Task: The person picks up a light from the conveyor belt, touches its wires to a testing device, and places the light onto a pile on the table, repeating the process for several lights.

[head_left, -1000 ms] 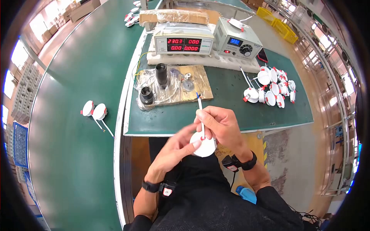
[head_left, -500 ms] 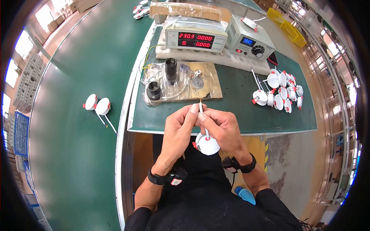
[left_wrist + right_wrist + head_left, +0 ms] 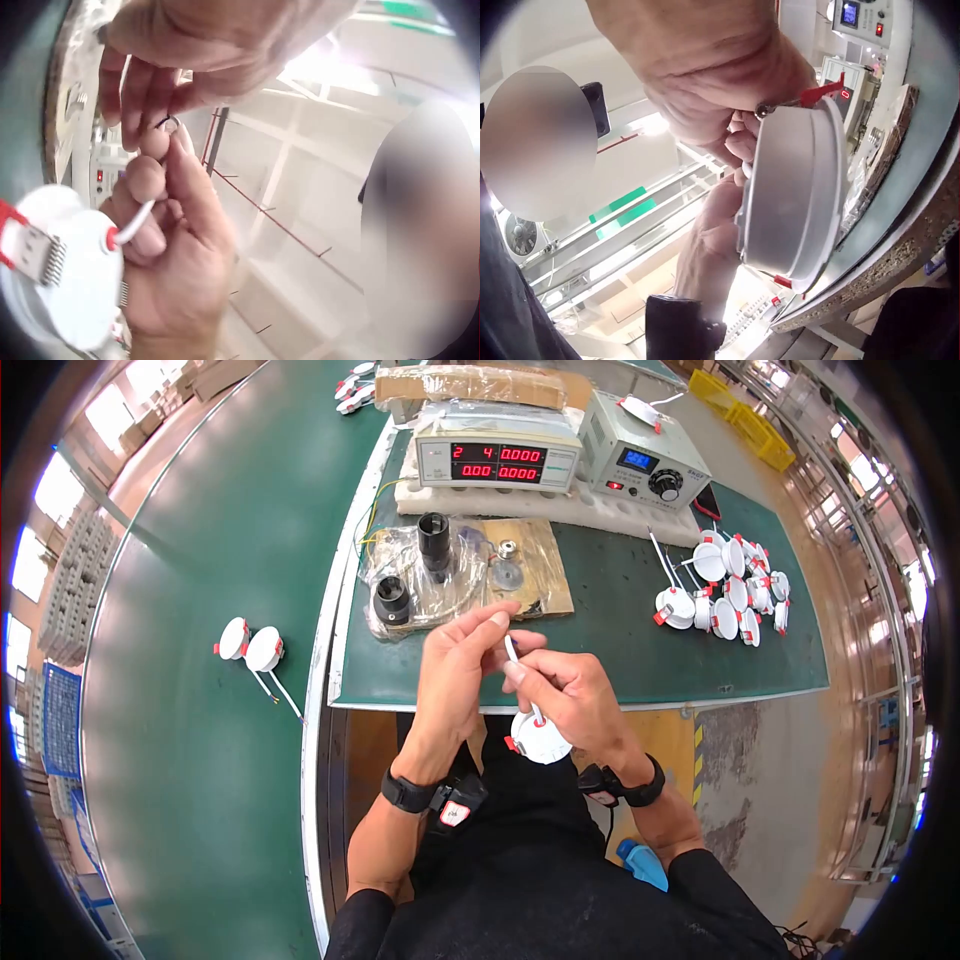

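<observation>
A round white downlight (image 3: 541, 740) with red-tipped spring clips hangs below my hands by its short white cable (image 3: 511, 649). My right hand (image 3: 568, 695) pinches that cable between thumb and fingers. Up at the cable's free end is my left hand (image 3: 458, 665), its fingers fairly straight around the tip. In the left wrist view a thin dark blue wire (image 3: 162, 121) shows at the fingertips. The right wrist view has the downlight's side wall (image 3: 784, 191) close to the camera, covering part of the fingers.
Beyond the hands, a wooden board (image 3: 550, 575) carries black cylindrical sockets (image 3: 434, 545). Behind it stand a meter (image 3: 497, 460) with red digits and a grey box with a dial (image 3: 645, 460). Several downlights (image 3: 735, 595) are piled at right; two others (image 3: 264, 649) lie on the left bench.
The left hand came from the downlight to the cable beside the right hand, then slid up to its free end. The right hand keeps hold of the cable. Meter digits changed.
</observation>
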The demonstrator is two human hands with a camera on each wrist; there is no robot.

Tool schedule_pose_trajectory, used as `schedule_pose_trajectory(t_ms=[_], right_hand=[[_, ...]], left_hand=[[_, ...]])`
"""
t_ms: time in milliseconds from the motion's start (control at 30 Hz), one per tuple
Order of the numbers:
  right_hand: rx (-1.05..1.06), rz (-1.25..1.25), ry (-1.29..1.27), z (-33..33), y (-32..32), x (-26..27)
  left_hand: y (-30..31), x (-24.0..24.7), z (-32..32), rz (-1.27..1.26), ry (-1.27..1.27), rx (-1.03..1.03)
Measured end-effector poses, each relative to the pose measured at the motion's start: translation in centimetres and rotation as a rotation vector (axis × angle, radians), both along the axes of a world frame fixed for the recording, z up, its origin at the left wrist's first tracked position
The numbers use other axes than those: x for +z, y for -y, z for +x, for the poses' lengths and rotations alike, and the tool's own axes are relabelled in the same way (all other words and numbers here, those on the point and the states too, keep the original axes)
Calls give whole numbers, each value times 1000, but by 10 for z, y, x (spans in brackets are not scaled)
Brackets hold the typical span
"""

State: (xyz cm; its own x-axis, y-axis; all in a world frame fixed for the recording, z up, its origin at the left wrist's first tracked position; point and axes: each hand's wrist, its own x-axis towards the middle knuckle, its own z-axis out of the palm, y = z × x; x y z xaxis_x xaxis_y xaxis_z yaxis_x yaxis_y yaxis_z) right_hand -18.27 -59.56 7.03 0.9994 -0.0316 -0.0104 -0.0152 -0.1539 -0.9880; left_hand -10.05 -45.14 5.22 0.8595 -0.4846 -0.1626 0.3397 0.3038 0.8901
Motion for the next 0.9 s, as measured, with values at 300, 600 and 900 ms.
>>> schedule_pose_trajectory(t_ms=[300, 600, 900], right_hand=[[-79, 301, -71, 33, 20, -20], [-176, 79, -138, 93, 33, -35], [-171, 51, -249, 105, 42, -47]], left_hand=[[-9, -24, -29, -163, -197, -507], [16, -35, -6, -155, -325, -330], [22, -40, 13, -286, -474, -459]])
